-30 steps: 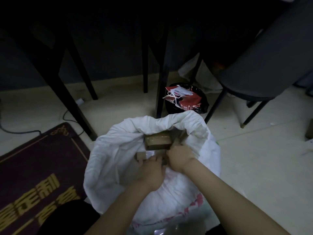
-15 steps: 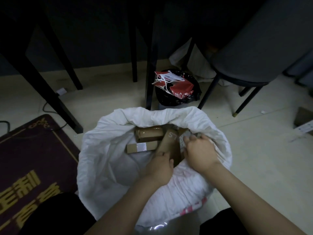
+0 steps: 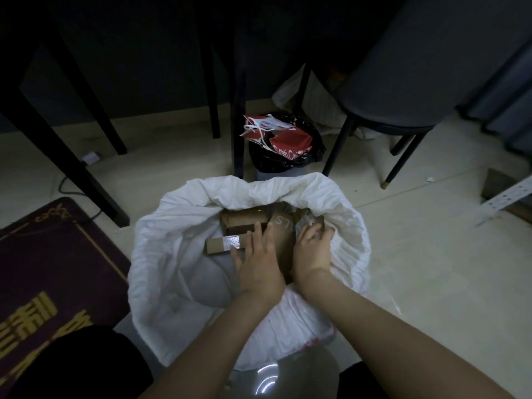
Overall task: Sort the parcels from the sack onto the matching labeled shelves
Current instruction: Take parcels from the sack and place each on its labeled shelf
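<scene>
Parcels (image 3: 244, 223) lie in the sack (image 3: 178, 254), just ahead of both hands. None is out, so the sorting looks barely begun. Left hand (image 3: 256, 254) lies flat, fingers straight, on a box (image 3: 283, 226) between the hands. Right hand (image 3: 312, 249) curls at its right edge; I cannot tell whether it grips.
</scene>
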